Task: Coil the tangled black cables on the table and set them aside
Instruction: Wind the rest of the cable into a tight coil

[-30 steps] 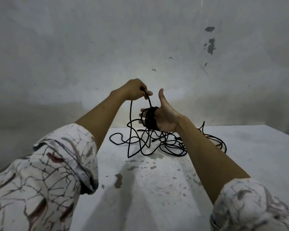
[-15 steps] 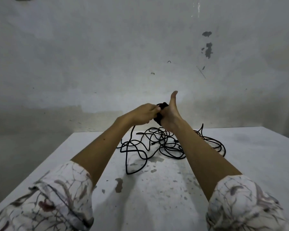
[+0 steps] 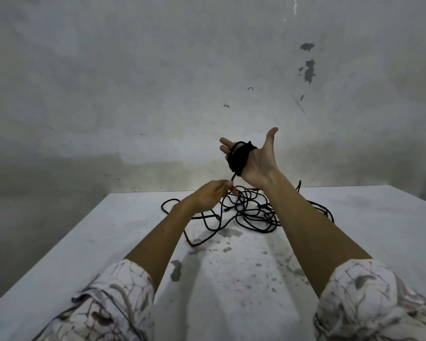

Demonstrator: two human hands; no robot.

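Several turns of black cable [image 3: 239, 157] already being carried round right hand [image 3: 252, 159], fingers straight and spread, thumb up, raised above table's far edge. Free strand being pinched by left hand [image 3: 213, 194], fingers curled round it, just below coil. Loose tangle [image 3: 246, 210] lying near far edge of table [image 3: 367, 225], middle. Step judged: mid-winding. Next wrap calls for strand being led up and over palm, slack being drawn from tangle without snagging.
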